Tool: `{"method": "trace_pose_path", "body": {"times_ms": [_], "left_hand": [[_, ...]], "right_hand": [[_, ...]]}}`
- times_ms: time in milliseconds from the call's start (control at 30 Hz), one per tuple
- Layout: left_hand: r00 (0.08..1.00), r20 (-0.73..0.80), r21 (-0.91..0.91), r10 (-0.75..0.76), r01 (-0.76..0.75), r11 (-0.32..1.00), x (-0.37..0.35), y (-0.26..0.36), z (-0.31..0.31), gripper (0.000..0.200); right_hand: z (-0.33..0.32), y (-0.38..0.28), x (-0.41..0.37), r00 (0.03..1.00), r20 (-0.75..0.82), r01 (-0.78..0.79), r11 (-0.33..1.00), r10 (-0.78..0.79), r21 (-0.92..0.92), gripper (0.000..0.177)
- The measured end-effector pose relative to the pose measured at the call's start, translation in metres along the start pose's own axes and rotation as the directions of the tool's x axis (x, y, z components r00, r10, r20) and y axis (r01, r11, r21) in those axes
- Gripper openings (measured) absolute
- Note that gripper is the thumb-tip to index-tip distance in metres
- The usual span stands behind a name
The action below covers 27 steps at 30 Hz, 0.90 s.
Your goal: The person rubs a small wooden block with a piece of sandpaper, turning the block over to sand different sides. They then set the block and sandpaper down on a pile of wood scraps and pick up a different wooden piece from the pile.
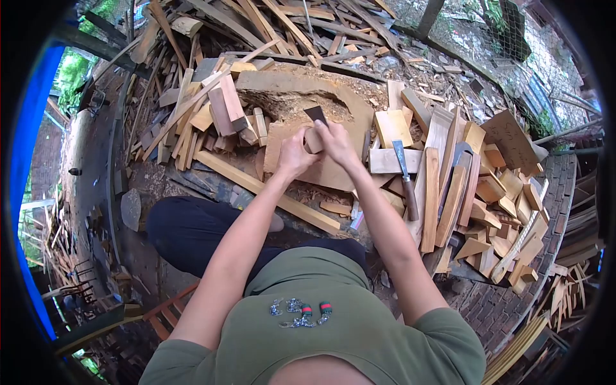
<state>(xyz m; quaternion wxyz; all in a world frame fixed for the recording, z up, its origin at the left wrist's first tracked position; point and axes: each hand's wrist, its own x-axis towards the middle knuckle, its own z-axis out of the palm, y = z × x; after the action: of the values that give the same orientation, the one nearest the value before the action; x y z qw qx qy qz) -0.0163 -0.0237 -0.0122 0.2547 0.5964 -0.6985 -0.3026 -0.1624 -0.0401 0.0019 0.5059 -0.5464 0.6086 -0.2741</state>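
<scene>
A green T-shirt (346, 340) tops dark navy trousers (192, 228).

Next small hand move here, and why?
Perhaps firm up the left hand on the small wood block before shifting the right hand: both hands are at the block, and a dark flat piece juts out beside the right hand.

Soft, even daylight lights the middle, leaving gentle shadows among the wood pieces (429, 192). The left hand (295, 154) and right hand (338, 141) show little blur. Leaves (74, 83) at upper left glare pale; dark trousers (192, 228) lose detail. Wide-lens distortion bows the brick paving (558, 224), and black fills the corners.
</scene>
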Motion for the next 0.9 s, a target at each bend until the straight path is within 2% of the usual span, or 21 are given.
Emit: {"method": "trace_pose_path", "body": {"times_ms": [33,100,133,167,200,333,367,400,433,500,533,600,633,700,767,833,867,900], "left_hand": [[0.999,-0.024,0.006,0.022,-0.021,1.000,-0.002,0.002,0.000,0.065],[0.999,-0.003,0.031,-0.037,0.038,0.999,-0.004,0.003,0.002,0.069],[0.998,-0.069,0.063,0.000,0.004,0.998,-0.008,0.002,0.005,0.076],[0.991,-0.130,0.098,0.042,-0.030,0.995,-0.012,0.002,0.009,0.083],[0.992,-0.123,0.155,-0.023,0.042,0.987,-0.016,0.008,0.010,0.095],[0.994,-0.067,0.195,-0.089,0.101,0.976,-0.027,0.018,-0.001,0.100],[0.990,-0.087,0.199,0.108,-0.089,0.976,-0.026,0.009,-0.004,0.096],[0.948,-0.109,0.208,0.299,-0.273,0.939,-0.024,0.000,-0.006,0.092],[0.948,-0.112,0.211,0.297,-0.269,0.940,-0.020,-0.010,-0.006,0.092],[0.952,-0.003,0.025,0.305,-0.305,0.952,-0.010,-0.017,-0.010,0.083],[0.952,-0.004,0.027,0.305,-0.305,0.952,-0.011,-0.014,-0.011,0.083],[0.994,0.110,0.092,-0.008,-0.002,0.996,-0.017,-0.004,-0.012,0.079],[0.994,0.111,0.093,-0.007,-0.004,0.996,-0.021,0.003,-0.009,0.079],[0.989,-0.132,0.192,-0.062,0.087,0.978,-0.032,0.016,0.001,0.081],[0.986,-0.153,0.172,-0.067,0.093,0.981,-0.035,0.021,0.002,0.088],[0.998,0.000,0.177,-0.065,0.064,0.982,-0.036,0.023,-0.007,0.092],[0.998,-0.002,0.179,-0.067,0.066,0.982,-0.035,0.016,-0.012,0.092],[0.995,0.053,0.150,0.082,-0.090,0.985,-0.031,0.009,-0.018,0.086]], "right_hand": [[-0.002,0.004,-0.002,1.000,-0.003,0.010,1.000,-0.010,-0.002,0.038],[0.000,0.026,-0.009,0.970,-0.216,0.165,0.953,-0.110,0.254,0.048],[0.000,0.036,-0.014,0.961,-0.262,0.172,0.935,-0.090,0.309,0.047],[-0.002,0.047,-0.019,0.962,-0.257,0.166,0.937,-0.086,0.306,0.047],[-0.004,0.058,-0.024,0.960,-0.275,0.146,0.940,-0.059,0.308,0.046],[-0.009,0.084,-0.052,0.958,-0.287,0.088,0.946,0.005,0.311,0.044],[-0.009,0.085,-0.058,0.962,-0.272,0.049,0.955,0.034,0.293,0.044],[-0.009,0.084,-0.063,0.959,-0.283,0.068,0.953,0.019,0.294,0.044],[-0.007,0.086,-0.066,0.960,-0.278,0.070,0.953,0.016,0.295,0.044],[-0.005,0.087,-0.068,0.952,-0.303,0.056,0.954,0.038,0.296,0.045],[-0.005,0.087,-0.068,0.953,-0.302,0.057,0.953,0.037,0.297,0.045],[-0.005,0.087,-0.068,0.957,-0.289,0.048,0.969,0.025,0.242,0.046],[-0.003,0.090,-0.066,0.957,-0.290,0.049,0.969,0.024,0.243,0.046],[0.001,0.091,-0.065,0.950,-0.312,0.100,0.972,-0.030,0.211,0.045],[0.001,0.085,-0.070,0.951,-0.307,0.079,0.981,-0.022,0.176,0.044],[0.001,0.071,-0.077,0.953,-0.301,0.061,0.988,-0.016,0.142,0.043],[0.001,0.065,-0.080,0.964,-0.265,0.025,0.991,0.011,0.130,0.043],[0.001,0.058,-0.082,0.972,-0.230,-0.012,0.993,0.039,0.116,0.042]]}}
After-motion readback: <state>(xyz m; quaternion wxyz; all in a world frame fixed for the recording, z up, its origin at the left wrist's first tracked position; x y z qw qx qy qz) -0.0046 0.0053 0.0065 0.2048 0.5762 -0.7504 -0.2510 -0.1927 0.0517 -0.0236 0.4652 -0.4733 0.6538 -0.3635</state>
